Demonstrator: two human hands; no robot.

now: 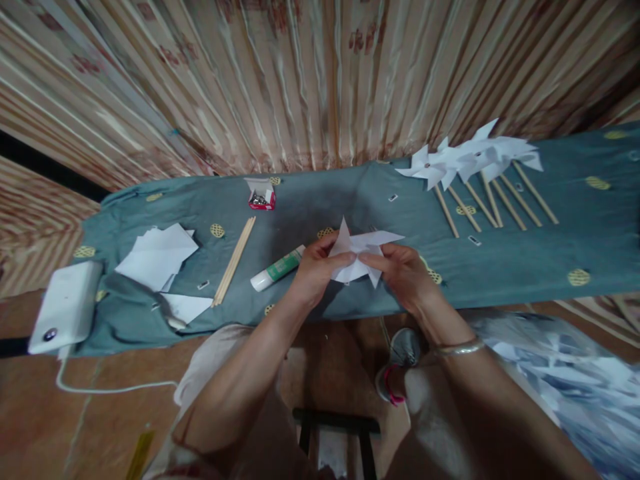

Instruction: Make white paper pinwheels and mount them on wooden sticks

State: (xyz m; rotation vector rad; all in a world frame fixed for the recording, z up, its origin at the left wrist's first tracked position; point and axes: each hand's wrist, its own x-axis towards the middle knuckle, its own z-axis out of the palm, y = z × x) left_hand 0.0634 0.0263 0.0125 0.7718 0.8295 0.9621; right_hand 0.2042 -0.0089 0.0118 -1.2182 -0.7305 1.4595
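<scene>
Both my hands hold a white paper pinwheel shape (361, 252) just above the teal cloth-covered table (350, 193). My left hand (315, 270) pinches its left side with thumb and fingers closed. My right hand (404, 273) grips the right side, fingers curled on the folded points. A glue stick (277, 269) lies just left of my left hand. A small red box of pins (261, 197) sits farther back. Wooden sticks (234, 261) lie to the left.
A stack of white paper squares (157, 257) lies at the left, beside a white device (67, 305) with a cable. Several finished pinwheels on sticks (473, 167) lie at the back right. A bag of paper scraps (565, 380) sits at my right. A curtain hangs behind.
</scene>
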